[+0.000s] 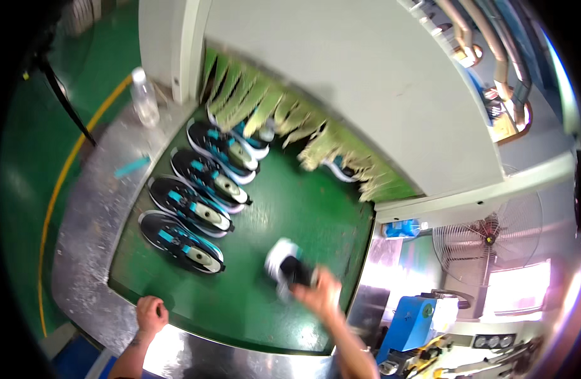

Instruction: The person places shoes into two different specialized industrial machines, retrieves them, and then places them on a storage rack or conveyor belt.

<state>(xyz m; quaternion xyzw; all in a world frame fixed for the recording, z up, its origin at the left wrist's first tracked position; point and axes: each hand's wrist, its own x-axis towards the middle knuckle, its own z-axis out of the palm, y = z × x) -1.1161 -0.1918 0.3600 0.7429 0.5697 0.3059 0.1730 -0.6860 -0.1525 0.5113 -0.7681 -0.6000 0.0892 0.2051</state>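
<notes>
My right hand (322,294) grips a black and white shoe (281,258) by its dark end, over the right-middle part of a green conveyor belt (252,316). Both are smeared by motion. My left hand (152,314) rests by the belt's near left edge with its fingers curled in, and nothing shows in them. Left of the held shoe, several black shoes with turquoise straps (180,243) lie side by side in a slanting row. Pale oval pieces show in their openings. The far ones reach under a fringed curtain (259,101).
A large grey housing (316,63) stands above the curtain, and another shoe (342,169) shows beneath the fringe. On the metal ledge (91,234) at left are a clear bottle (144,101) and a turquoise strip (132,167). Right stand a fan (489,239) and a blue machine (409,323).
</notes>
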